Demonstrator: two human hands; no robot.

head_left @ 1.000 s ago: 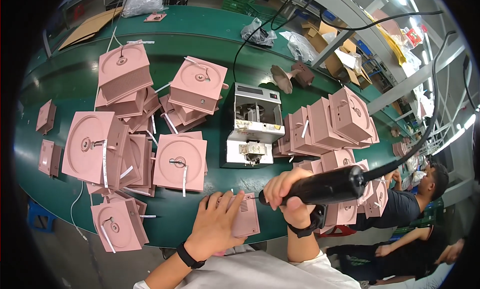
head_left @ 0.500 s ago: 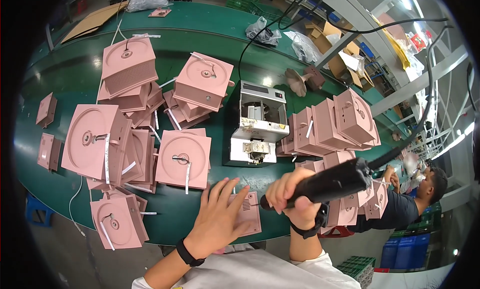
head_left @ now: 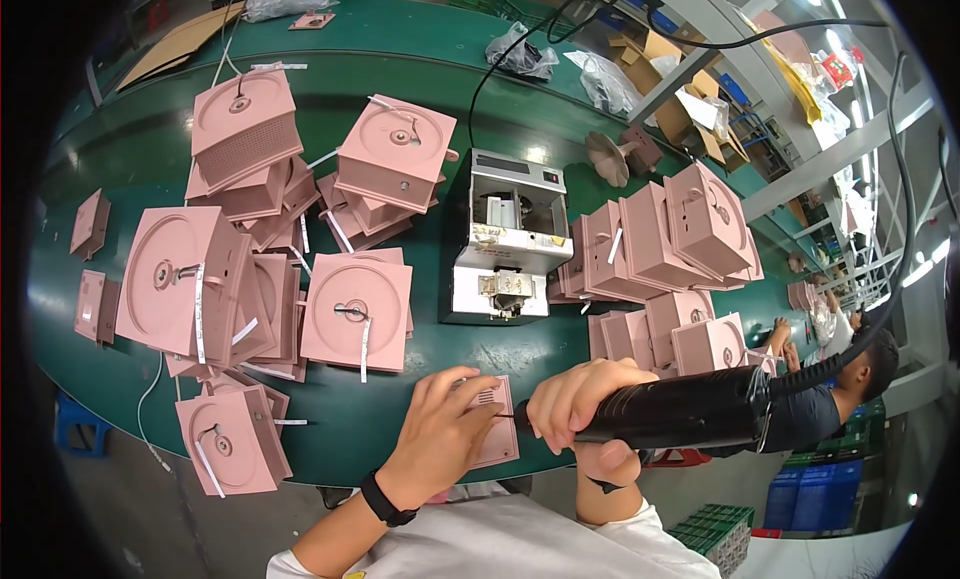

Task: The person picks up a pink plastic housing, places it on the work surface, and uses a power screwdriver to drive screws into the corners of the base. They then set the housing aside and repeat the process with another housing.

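My right hand (head_left: 590,404) is wrapped round a black electric screwdriver (head_left: 680,409), held level with its thin bit pointing left. Below the bit lies a small pink panel (head_left: 497,444) with slots, at the table's front edge. Over the panel's left part rests my left hand (head_left: 440,424), fingers bent and drawn together, tips close to the end of the bit. Whatever lies between those fingertips is too small to make out. Behind the hands stands a black and silver machine (head_left: 507,239) with an open top.
Pink boxes with round recesses stand stacked at the left (head_left: 170,279) and right (head_left: 690,229). One pink box (head_left: 357,314) is beside my left hand. A cable (head_left: 905,179) hangs from above to the screwdriver. A co-worker (head_left: 815,414) sits at the right.
My left fingers, spread before, have drawn together near the bit. My right hand has turned the screwdriver closer to level, and its bit has come to the left fingertips.
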